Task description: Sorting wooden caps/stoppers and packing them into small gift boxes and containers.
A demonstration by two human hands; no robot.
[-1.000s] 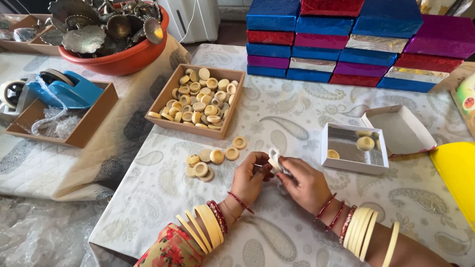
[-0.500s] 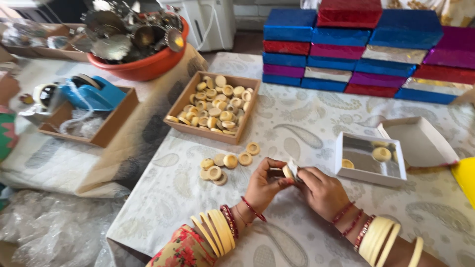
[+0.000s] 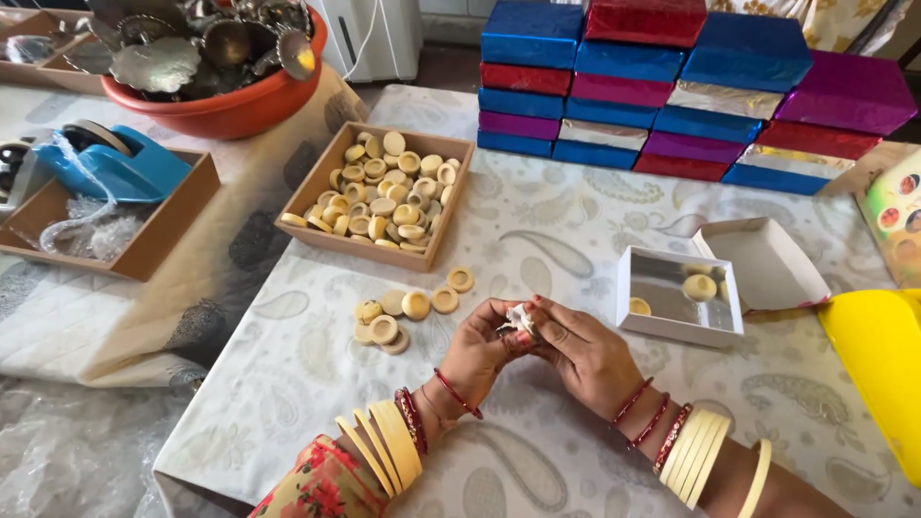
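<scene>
cream-coloured and small, a little white piece (image 3: 519,318) sits pinched between the fingertips of both hands just below the middle of the frame, above the patterned tablecloth (image 3: 537,221). the left hand (image 3: 477,353) is curled nearly closed around it from the left, and the right hand (image 3: 585,350) closes on it from the right with thumb and forefinger pressed together; what exactly the piece is stays too small to tell, and so does any long axis, though it seems to lie roughly across the frame, tipped slightly up toward the right. as for progress, it looks early: the open white box (image 3: 679,295) to the right of the hands holds only two round discs on its shiny floor, with its lid (image 3: 767,264) lying open beside it. much appears left, judging by the loose discs (image 3: 408,307) clustered left of the hands and the wooden tray of discs (image 3: 379,192) above them, still heaped. wrapped boxes (image 3: 691,91) in blue, red, purple and silver are stacked at the upper right, perhaps finished ones. at upper left stand an orange bowl (image 3: 225,105) of metal pieces and a blue tape dispenser (image 3: 120,168).
</scene>
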